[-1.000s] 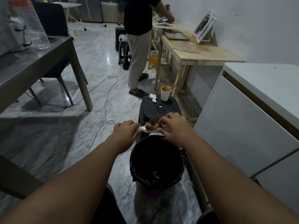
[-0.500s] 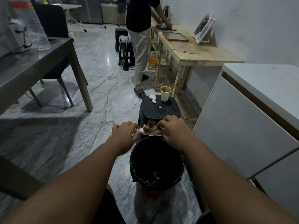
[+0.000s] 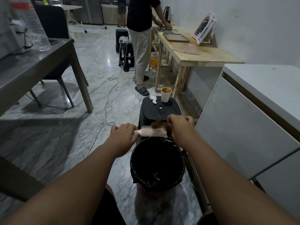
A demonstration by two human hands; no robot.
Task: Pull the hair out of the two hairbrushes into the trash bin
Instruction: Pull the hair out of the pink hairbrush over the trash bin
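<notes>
A pale pink hairbrush (image 3: 152,132) lies level just above the far rim of the trash bin (image 3: 134,166), which is lined with a black bag. My left hand (image 3: 123,135) grips the brush by its handle. My right hand (image 3: 181,125) pinches a clump of brown hair (image 3: 158,123) that rises off the bristles at the brush's right end. Much of the pink bristle bed shows bare between my hands. I see only this one hairbrush.
A black plastic stool (image 3: 159,111) stands right behind the bin, with a paper cup (image 3: 165,94) and a crumpled tissue (image 3: 153,99) on it. A white cabinet (image 3: 253,127) is close on the right. A person (image 3: 140,46) stands at a wooden table (image 3: 194,51). Cables cross the floor.
My hands have moved apart: the left pulled the brush leftward, and the right lifted the hair clump up off the bristles, baring more of the brush.
</notes>
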